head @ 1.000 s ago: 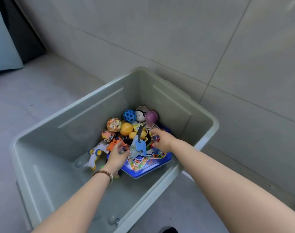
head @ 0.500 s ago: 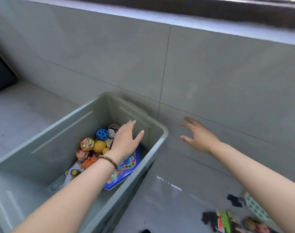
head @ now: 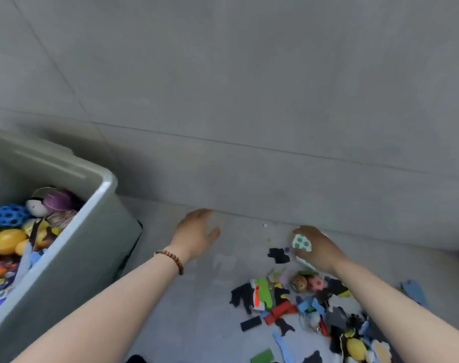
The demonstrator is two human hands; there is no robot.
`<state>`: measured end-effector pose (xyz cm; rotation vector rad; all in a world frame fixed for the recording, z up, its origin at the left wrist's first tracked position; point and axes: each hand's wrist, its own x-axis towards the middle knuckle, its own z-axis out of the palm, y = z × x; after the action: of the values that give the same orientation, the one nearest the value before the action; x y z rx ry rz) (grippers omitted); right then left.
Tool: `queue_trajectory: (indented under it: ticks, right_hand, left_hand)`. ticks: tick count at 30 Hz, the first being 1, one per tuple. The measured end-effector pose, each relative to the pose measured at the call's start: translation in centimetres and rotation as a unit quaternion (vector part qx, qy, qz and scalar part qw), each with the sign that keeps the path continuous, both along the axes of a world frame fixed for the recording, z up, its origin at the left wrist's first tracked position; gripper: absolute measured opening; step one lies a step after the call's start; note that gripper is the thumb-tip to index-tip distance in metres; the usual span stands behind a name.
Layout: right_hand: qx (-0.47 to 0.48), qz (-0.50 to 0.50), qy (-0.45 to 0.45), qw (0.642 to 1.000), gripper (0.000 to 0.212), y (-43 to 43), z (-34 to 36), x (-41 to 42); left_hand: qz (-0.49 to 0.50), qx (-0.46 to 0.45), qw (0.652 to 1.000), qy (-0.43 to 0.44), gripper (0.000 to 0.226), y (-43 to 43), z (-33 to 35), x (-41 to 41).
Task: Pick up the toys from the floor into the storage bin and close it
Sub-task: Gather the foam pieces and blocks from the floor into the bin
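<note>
Gripping a green-spotted toy [head: 301, 242] at the far edge of the pile [head: 288, 307], the right hand [head: 321, 251] lies farthest from the storage bin [head: 92, 244] at left, while the open, empty left hand [head: 197, 235] hovers between.

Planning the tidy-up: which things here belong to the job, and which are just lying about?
Job: storage bin, binned toys, floor toy pile, spotted toy gripped by the right hand.
Just there: white scrap by the wall, bead bracelet, tiled wall.
</note>
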<state>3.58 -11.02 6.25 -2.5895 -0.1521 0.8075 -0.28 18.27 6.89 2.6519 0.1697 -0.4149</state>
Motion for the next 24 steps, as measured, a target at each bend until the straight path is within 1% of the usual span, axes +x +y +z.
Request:
queue_trajectory:
  ticks: [5,10,13,16,19,20,24]
  right_hand:
    - [0.075,-0.069,0.021,0.995,0.052,-1.6,-5.9,1.0]
    - [0.133,-0.108,-0.008,0.985,0.047,-1.7,-9.7,2.0]
    - [0.166,-0.130,-0.019,0.977,0.049,-1.2,-11.6,2.4]
    - [0.169,-0.126,-0.051,0.976,0.051,-0.5,-13.0,3.0]
    - [0.183,-0.145,-0.060,0.970,0.052,0.6,-13.9,4.2]
    - [0.173,-0.148,-0.070,0.971,0.052,0.8,-14.2,4.7]
    - [0.053,-0.101,-0.128,0.985,0.048,1.6,-15.4,5.9]
  left_hand:
    - [-0.032,0.017,0.998,0.049,0.064,-3.1,-5.3,2.8]
    - [-0.076,0.020,0.995,0.068,0.066,-4.8,-9.2,4.8]
    - [-0.096,0.029,0.992,0.082,0.064,-5.1,-11.2,6.0]
    - [-0.088,0.028,0.993,0.077,0.059,-5.0,-13.1,7.2]
    - [-0.053,-0.009,0.998,0.042,0.051,-4.4,-14.8,8.1]
    - [-0.042,-0.024,0.998,0.028,0.047,-4.2,-15.3,8.4]
    - [-0.012,-0.039,0.999,-0.006,0.026,-3.7,-16.4,9.0]
